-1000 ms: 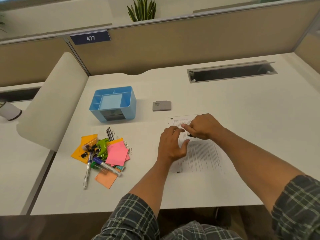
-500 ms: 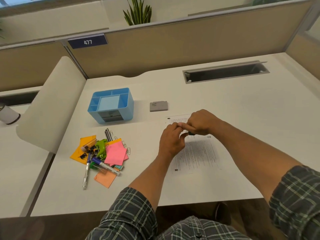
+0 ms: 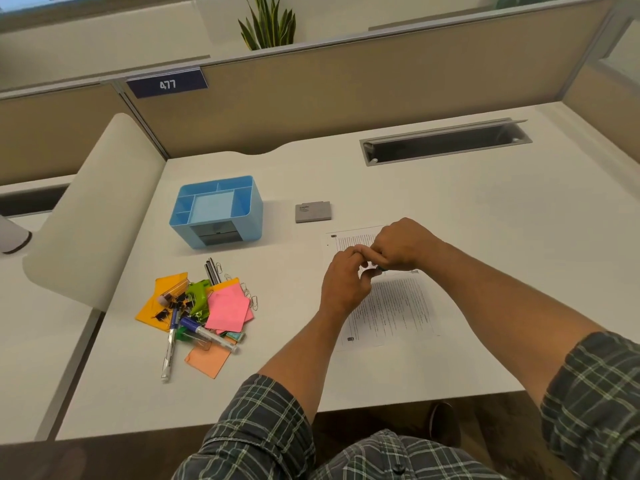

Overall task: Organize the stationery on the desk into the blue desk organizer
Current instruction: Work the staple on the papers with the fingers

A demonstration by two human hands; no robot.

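One small dark-green object (image 3: 380, 268), barely visible, sits pinched between left hand (image 3: 344, 284) and right hand (image 3: 401, 245) above the printed sheet (image 3: 394, 310); the blue desk organizer (image 3: 217, 211) stands well left of it on the bench (image 3: 450, 202).

Our left hand (image 3: 344, 284): raised in front of us, back toward the camera, fingers curled, tips meeting those of the other hand. Our right hand (image 3: 403, 245): knuckles up, fingers curled down and leftward, touching the left fingertips. Both forearms: bare, converging from lower frame. Sleeves: dark plaid, rolled at the elbows. What the fingers pinch we cannot tell.
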